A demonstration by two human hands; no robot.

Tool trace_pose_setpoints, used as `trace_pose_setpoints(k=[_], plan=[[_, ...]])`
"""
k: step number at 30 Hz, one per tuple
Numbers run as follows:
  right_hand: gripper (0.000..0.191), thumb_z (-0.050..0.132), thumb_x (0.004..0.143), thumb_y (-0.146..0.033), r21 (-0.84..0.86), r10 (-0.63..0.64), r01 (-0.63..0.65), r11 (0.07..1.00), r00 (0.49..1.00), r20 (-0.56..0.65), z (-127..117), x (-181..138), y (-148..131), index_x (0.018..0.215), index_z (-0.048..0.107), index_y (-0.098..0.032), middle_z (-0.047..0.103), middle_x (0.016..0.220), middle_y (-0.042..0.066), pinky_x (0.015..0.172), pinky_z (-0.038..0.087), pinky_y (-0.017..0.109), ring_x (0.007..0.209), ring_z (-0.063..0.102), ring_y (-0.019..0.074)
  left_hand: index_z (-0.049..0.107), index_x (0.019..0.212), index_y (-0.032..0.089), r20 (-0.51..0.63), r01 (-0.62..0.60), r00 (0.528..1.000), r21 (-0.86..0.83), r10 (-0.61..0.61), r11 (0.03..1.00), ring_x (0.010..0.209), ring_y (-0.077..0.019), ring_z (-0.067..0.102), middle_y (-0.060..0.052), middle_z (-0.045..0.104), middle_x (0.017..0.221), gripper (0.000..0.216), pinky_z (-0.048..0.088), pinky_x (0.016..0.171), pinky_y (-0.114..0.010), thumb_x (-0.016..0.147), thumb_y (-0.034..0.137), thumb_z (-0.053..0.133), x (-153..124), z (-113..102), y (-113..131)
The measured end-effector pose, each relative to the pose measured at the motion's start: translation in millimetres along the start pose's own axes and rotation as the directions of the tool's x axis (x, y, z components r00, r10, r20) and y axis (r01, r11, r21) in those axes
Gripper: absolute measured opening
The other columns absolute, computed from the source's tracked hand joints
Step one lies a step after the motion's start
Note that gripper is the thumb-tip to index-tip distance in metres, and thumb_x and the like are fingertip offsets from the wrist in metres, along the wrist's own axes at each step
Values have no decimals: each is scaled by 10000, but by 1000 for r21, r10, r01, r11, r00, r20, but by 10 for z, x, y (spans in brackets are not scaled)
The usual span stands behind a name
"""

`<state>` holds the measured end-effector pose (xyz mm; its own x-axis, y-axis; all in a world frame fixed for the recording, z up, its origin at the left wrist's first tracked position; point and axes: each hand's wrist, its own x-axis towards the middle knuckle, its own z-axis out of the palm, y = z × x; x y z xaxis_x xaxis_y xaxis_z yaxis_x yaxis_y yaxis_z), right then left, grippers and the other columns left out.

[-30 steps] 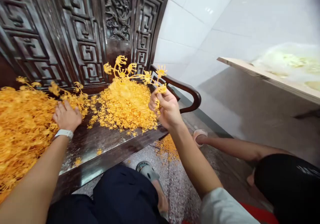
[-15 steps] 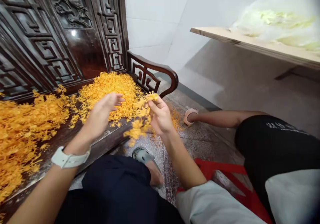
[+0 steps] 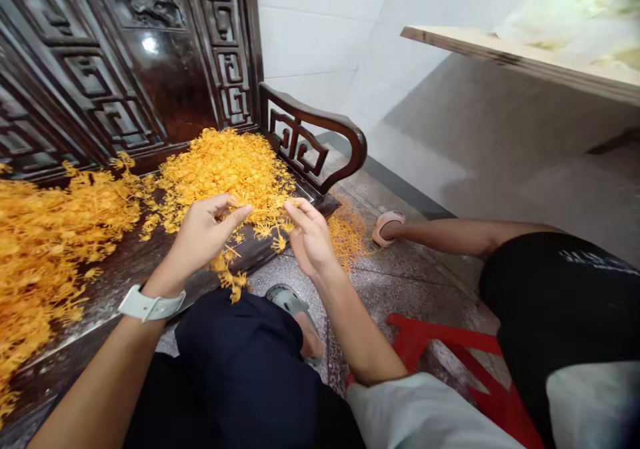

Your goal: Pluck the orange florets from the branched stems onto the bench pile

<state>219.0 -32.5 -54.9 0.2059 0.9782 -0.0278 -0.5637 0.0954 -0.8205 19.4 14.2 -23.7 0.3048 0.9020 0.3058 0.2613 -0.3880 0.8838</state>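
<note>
Between my two hands stretches a strand of yellow plastic flower pieces (image 3: pixel 231 277), joined by thin stems. My left hand (image 3: pixel 206 230), with a pale watch strap at the wrist, is closed with thumb and fingers around part of it, and a tail dangles below the palm. At the other end, my right hand (image 3: pixel 313 239) pinches the strand between thumb and fingertips. Just behind both hands, a mound of small yellow flower pieces (image 3: pixel 225 162) lies on the dark wooden bench (image 3: pixel 250 255). To the left spreads a larger heap of yellow strands (image 3: pixel 60 242).
The bench's curved armrest (image 3: pixel 345 132) rises beyond my right hand. Thin orange scraps (image 3: pixel 347 232) litter the floor. Another person's leg (image 3: pixel 440 235) extends from the right, near a red stool (image 3: pixel 445 335). A wooden board (image 3: pixel 465 42) holds a plastic bag (image 3: pixel 560 19).
My left hand has closed and moved right onto the strand. The strand, bunched at my right hand before, now spans both hands, with a tail under the left. The view has shifted slightly.
</note>
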Motion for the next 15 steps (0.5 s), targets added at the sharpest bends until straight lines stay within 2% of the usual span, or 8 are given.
trace_pose_setpoints(k=[3, 5, 8, 9, 10, 13, 14, 15], plan=[[276, 909, 812, -395, -148, -130, 138, 979, 990, 60, -18, 4, 143, 894, 721, -211, 601, 850, -15, 744, 448, 270, 780, 522, 124, 513, 678, 205, -37, 21, 999, 205, -14, 979, 569, -142, 380, 30, 423, 609, 408, 267, 578, -302, 965, 417, 712, 31, -105, -112], [202, 839, 903, -362, -365, -268, 316, 876, 947, 178, 22, -43, 244, 888, 708, -209, 623, 860, 6, 747, 460, 300, 792, 551, 146, 517, 667, 208, -58, 43, 998, 355, -23, 934, 550, -151, 378, 31, 427, 573, 390, 262, 587, -316, 963, 375, 708, 56, -140, -197], [156, 648, 1023, -202, -614, -415, 663, 428, 748, 518, 208, -251, 391, 870, 681, -200, 685, 932, 75, 820, 510, 367, 891, 614, 199, 699, 757, 218, -17, 83, 996, 492, -86, 867, 566, -200, 512, -8, 597, 599, 236, 315, 602, -327, 956, 341, 721, 108, -176, -341], [185, 594, 1032, -149, -605, -408, 730, 317, 681, 608, 295, -359, 437, 870, 668, -198, 693, 937, 88, 824, 522, 373, 902, 623, 205, 754, 829, 221, -18, 101, 994, 552, -110, 827, 597, -225, 572, -33, 661, 646, 192, 329, 608, -331, 974, 335, 704, 130, -203, -399], [200, 559, 1028, -108, -567, -394, 775, 280, 631, 668, 385, -483, 478, 876, 654, -197, 698, 936, 92, 812, 536, 364, 903, 632, 203, 786, 898, 218, -36, 125, 991, 624, -131, 772, 639, -252, 625, -63, 709, 699, 181, 336, 614, -336, 997, 324, 677, 154, -245, -463], [141, 590, 1005, -66, -352, -337, 823, 445, 518, 786, 618, -844, 543, 951, 652, -180, 706, 932, 75, 789, 577, 295, 887, 663, 164, 791, 979, 185, -184, 242, 970, 733, -158, 636, 748, -311, 689, -127, 744, 780, 212, 329, 634, -350, 1033, 317, 634, 230, -463, -674], [99, 624, 1008, -76, -244, -288, 815, 525, 440, 850, 672, -922, 533, 993, 662, -166, 719, 954, 76, 814, 592, 273, 901, 680, 151, 782, 971, 183, -239, 284, 958, 700, -159, 655, 746, -311, 681, -119, 727, 760, 214, 328, 637, -349, 1030, 340, 648, 251, -551, -740], [58, 656, 1013, -95, -134, -215, 786, 603, 322, 922, 716, -958, 503, 1027, 672, -149, 731, 972, 81, 838, 601, 249, 905, 694, 139, 769, 951, 186, -293, 317, 943, 638, -159, 702, 728, -300, 661, -99, 701, 729, 217, 330, 639, -345, 1020, 368, 671, 266, -635, -799]])
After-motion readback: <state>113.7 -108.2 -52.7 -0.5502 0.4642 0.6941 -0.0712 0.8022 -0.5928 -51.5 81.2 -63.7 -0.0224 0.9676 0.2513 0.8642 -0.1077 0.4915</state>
